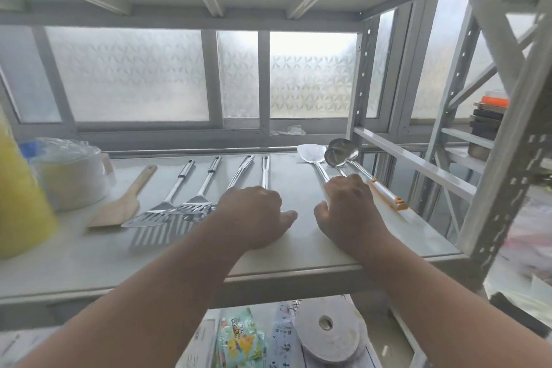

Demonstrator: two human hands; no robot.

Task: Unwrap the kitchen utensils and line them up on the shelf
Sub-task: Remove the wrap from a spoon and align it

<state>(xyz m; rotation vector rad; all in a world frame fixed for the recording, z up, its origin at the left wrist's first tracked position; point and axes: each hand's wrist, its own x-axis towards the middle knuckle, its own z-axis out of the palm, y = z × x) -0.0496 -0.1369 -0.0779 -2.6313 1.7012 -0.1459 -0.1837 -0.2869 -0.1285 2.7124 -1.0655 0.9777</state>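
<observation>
Several unwrapped utensils lie side by side on the white shelf (298,260). From the left there is a wooden spatula (119,206), then two slotted steel turners (170,203) (199,193), then two more steel utensils, one angled (242,167) and one straight (265,169). My left hand (254,215) rests on the shelf with its fingers curled over the near end of the straight steel utensil. A steel spatula (310,154) and two ladles (343,152) lie to the right, one ladle with an orange-trimmed handle (386,193). My right hand (349,206) is curled over the handles of the spatula and the smaller ladle.
A yellow container (18,197) and a wrapped stack of white bowls (71,176) stand at the shelf's left end. Frosted windows (128,75) close the back, and a steel upright (507,158) stands at the right. A tape roll (328,329) and snack packets (242,337) lie on the shelf below.
</observation>
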